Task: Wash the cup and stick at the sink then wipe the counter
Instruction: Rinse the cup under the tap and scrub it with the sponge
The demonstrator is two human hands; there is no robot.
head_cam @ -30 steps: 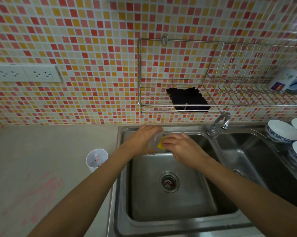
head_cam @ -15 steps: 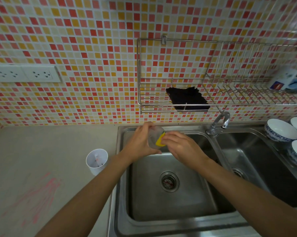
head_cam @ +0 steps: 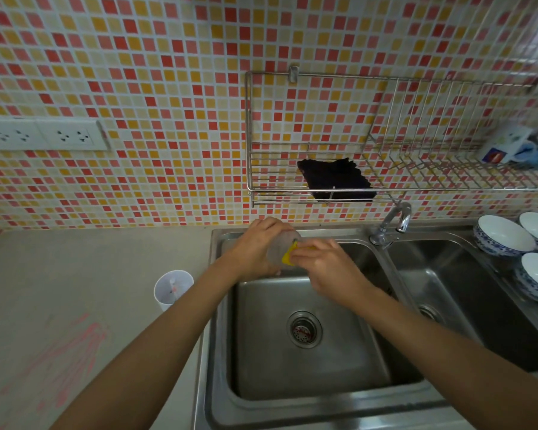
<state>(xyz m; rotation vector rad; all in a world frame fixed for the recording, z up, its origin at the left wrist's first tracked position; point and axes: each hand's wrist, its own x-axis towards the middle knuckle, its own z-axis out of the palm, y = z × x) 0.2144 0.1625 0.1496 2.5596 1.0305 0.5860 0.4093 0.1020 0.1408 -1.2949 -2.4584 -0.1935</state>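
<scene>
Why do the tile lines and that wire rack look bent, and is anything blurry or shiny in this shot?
Head view: the wide-angle lens bows the tile rows and the wire rack toward the edges. The far right corner is smeared and soft. The faucet and the sink carry soft glare. The hands, left and right, look fairly sharp. Light is even, without hard shadows.

Cup mostly hidden by both hands — sponge too (partly).

Red, orange, yellow and cream mosaic wall tiles, black cloth in steel wire rack, yellow sponge, blue-patterned white bowls, pink streaks near beige counter's front edge.
</scene>
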